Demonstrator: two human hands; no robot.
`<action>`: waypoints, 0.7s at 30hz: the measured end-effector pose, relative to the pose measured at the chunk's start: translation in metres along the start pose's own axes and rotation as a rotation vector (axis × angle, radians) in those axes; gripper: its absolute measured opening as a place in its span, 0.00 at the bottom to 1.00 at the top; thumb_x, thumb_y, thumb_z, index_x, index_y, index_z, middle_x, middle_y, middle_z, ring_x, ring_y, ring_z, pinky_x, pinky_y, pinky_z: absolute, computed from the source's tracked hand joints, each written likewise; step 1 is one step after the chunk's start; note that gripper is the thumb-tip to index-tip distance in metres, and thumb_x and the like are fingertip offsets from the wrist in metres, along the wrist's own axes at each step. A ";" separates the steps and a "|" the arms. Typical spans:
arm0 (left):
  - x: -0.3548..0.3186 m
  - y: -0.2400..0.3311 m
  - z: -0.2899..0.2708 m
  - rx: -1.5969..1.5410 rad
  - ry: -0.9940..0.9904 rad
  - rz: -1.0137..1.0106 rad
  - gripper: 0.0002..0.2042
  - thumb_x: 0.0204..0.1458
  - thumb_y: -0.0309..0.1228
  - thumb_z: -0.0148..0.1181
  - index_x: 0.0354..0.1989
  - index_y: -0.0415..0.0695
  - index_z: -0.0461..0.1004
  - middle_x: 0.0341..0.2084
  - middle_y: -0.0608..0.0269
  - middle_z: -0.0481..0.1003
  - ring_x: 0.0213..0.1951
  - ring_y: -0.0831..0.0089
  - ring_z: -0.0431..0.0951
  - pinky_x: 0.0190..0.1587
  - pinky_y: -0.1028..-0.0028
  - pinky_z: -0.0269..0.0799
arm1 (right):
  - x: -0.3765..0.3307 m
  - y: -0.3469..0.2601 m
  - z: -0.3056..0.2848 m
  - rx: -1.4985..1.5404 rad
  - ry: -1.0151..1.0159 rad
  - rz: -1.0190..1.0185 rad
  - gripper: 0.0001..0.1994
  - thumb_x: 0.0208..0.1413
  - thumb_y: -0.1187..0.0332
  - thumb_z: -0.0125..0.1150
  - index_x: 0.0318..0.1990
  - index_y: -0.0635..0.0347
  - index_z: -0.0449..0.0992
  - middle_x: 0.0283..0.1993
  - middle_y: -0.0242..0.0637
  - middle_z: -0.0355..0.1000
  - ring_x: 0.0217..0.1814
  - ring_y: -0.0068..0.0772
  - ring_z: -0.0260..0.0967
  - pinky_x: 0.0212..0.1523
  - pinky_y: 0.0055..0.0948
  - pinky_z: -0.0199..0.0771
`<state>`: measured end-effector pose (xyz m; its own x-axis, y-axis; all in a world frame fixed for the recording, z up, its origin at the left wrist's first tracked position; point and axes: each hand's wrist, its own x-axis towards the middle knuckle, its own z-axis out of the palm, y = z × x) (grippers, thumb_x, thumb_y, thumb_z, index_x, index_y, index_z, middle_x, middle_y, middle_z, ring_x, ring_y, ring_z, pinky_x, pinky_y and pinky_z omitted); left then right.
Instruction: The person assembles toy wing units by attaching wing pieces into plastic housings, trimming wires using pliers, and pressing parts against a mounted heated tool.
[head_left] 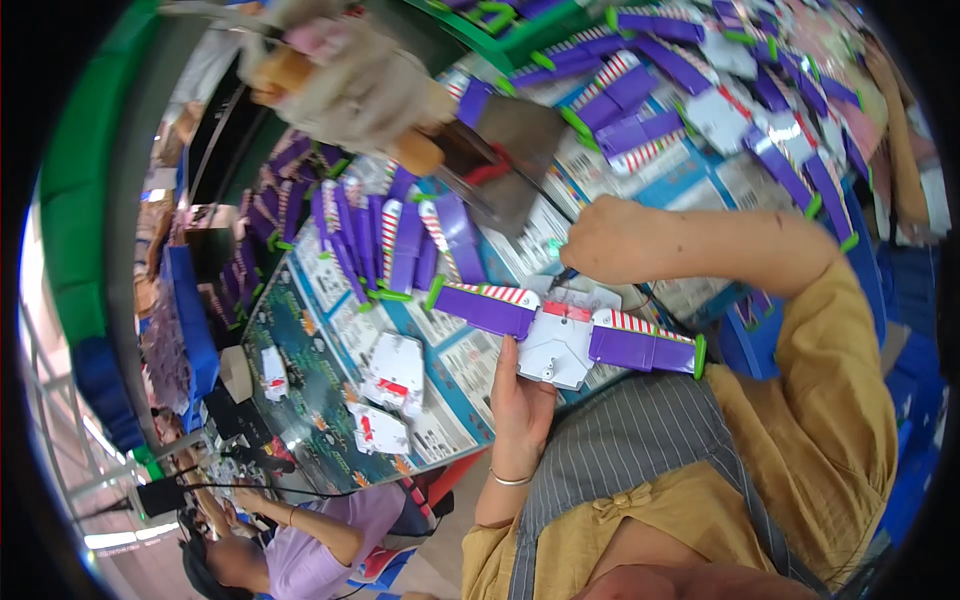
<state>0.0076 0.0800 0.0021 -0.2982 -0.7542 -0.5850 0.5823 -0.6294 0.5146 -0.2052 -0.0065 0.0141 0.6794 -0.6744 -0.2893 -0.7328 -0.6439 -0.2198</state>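
Observation:
My left hand (524, 408) grips a toy wing pack (556, 352) by its lower left edge, thumb pressed on its face. The pack has a white middle with a red strip, and purple wings with red-and-white stripes and green tips spread to both sides. Just above it, my right hand (608, 240) is closed in a fist. A dark, thin piece shows below its fingers, too little to name. Loose white housings with red parts (396, 372) lie on the table left of my left hand.
Purple wings (405, 245) stand in a row behind the pack, and more winged packs (640, 110) pile up at the far right. A cloth-wrapped fixture (350, 90) hangs over the table (450, 370). A person in a lilac shirt (330, 540) sits at the lower left.

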 end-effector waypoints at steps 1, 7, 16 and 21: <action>-0.013 -0.002 -0.006 -0.002 -0.049 -0.018 0.21 0.59 0.38 0.43 0.58 0.41 0.58 0.53 0.59 0.65 0.55 0.66 0.66 0.55 0.64 0.63 | -0.003 -0.003 0.002 -0.031 0.058 -0.087 0.06 0.42 0.68 0.54 0.26 0.60 0.74 0.23 0.40 0.73 0.28 0.39 0.73 0.28 0.41 0.68; -0.047 -0.006 -0.035 0.131 -0.184 -0.298 0.27 0.56 0.29 0.47 0.64 0.46 0.47 0.55 0.49 0.61 0.56 0.54 0.65 0.54 0.66 0.66 | -0.010 -0.030 -0.003 -0.383 0.033 -0.033 0.03 0.40 0.70 0.58 0.25 0.57 0.74 0.24 0.35 0.73 0.28 0.34 0.73 0.24 0.31 0.64; -0.029 -0.026 -0.011 0.075 -0.153 -0.135 0.26 0.51 0.17 0.45 0.59 0.45 0.50 0.53 0.54 0.62 0.54 0.61 0.66 0.54 0.63 0.66 | -0.002 -0.023 -0.011 0.038 -0.379 0.006 0.09 0.41 0.74 0.55 0.31 0.67 0.76 0.29 0.50 0.73 0.35 0.48 0.73 0.33 0.42 0.72; -0.039 -0.034 -0.029 0.083 -0.198 0.028 0.29 0.47 0.17 0.54 0.60 0.43 0.54 0.52 0.58 0.64 0.54 0.65 0.65 0.56 0.64 0.61 | -0.056 -0.055 -0.025 0.149 -0.031 0.004 0.08 0.40 0.74 0.54 0.31 0.66 0.70 0.26 0.49 0.71 0.31 0.46 0.73 0.30 0.41 0.71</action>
<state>0.0217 0.1368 -0.0109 -0.4299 -0.7888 -0.4393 0.5308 -0.6144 0.5837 -0.2018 0.0577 0.0653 0.6764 -0.6642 -0.3184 -0.7348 -0.5786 -0.3541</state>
